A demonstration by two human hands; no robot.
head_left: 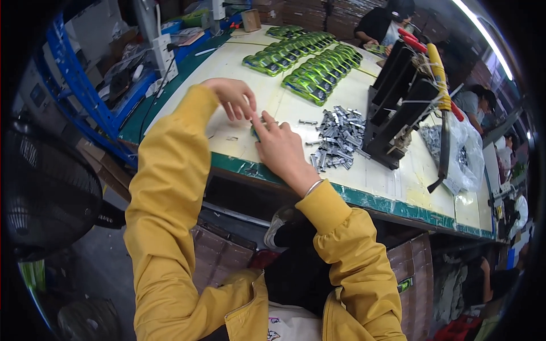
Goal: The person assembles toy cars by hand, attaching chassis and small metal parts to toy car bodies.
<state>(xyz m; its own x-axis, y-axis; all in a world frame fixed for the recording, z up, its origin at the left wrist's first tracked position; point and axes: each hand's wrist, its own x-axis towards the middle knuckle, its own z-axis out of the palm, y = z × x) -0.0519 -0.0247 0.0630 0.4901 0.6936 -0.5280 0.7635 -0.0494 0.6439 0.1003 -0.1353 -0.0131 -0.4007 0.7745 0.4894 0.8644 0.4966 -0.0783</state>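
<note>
My left hand [232,98] is over the near part of the white tabletop, fingers apart and curving down, with nothing visible in them. Its fingertips come close to my right hand [280,145], whose index finger points forward. Under the right hand's fingers, a small blue-green piece [255,134] shows in part; the rest is covered, so its kind is unclear. Just right of that hand lies a heap of small silvery metal clips [339,136], a few loose at its left edge. Beyond sit rows of green clear-fronted packages [322,74].
A black upright press-like fixture [398,108] with a yellow-wrapped lever stands right of the clips, beside a clear plastic bag [465,150]. The table has a green front edge [364,200]. A black fan [48,193] is at left. Other people [380,25] work across the table.
</note>
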